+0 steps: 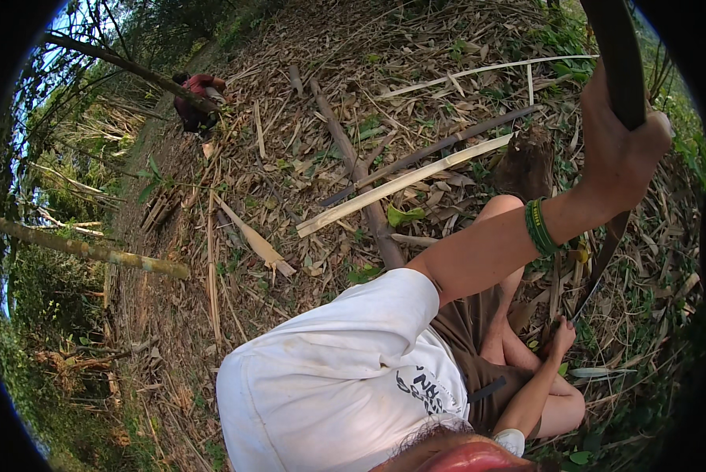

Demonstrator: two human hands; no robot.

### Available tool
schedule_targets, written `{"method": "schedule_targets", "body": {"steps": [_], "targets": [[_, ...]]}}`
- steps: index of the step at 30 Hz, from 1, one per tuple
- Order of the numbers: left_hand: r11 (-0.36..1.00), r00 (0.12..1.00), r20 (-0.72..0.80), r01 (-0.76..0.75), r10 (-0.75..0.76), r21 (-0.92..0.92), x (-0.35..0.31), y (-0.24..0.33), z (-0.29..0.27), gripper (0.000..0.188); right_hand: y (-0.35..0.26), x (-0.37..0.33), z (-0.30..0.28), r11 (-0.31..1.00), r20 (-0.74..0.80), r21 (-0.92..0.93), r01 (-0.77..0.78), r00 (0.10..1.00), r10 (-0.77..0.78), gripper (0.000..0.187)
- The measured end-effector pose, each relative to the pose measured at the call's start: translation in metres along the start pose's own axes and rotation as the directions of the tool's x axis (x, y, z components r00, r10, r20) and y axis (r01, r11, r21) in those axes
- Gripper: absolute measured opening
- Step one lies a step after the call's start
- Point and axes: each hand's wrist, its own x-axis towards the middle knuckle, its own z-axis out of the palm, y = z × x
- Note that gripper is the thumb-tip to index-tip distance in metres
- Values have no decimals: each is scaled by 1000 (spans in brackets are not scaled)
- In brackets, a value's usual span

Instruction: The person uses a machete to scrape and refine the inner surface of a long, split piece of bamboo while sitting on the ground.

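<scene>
My left hand [624, 138], with a green band at the wrist, is raised at the upper right. Its fingers wrap round a long dark curved strip [617, 55] that looks like split bamboo and runs past the top edge. Below this wrist a dark narrow length [611, 236] continues down toward my right hand; whether it is the same piece I cannot tell. A thin shiny edge shows at its lower end. My right hand [562, 337] is closed there, low beside my bent legs; what its fingers hold is too small to name.
A tree stump [524, 164] stands beyond my knee. Left of it lie a pale split bamboo length [408, 185] and a dark pole [337, 130] on leaf litter. A pointed pale piece [255, 238] lies further left. Another person [195, 102] bends over at the upper left, near slanting trunks [85, 250].
</scene>
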Motion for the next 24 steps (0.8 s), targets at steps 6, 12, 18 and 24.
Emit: {"method": "schedule_targets", "body": {"steps": [6, 12, 18, 24], "targets": [[993, 994, -81, 66, -74, -103, -4, 1, 7, 19, 7, 9, 1, 997, -56, -51, -59, 997, 56, 55], [971, 978, -47, 196, -204, -137, -14, 22, -10, 20, -6, 0, -1, 991, 3, -45, -125, 992, 126, 53], [928, 930, -215, 232, -299, -291, -28, 45, -10, 22, -1, 3, -2, 996, -2, 10, -84, 996, 84, 49], [925, 918, -174, 322, -357, -202, -39, 70, -22, 27, -4, 1, -1, 995, -6, -70, -71, 997, 71, 48]]}}
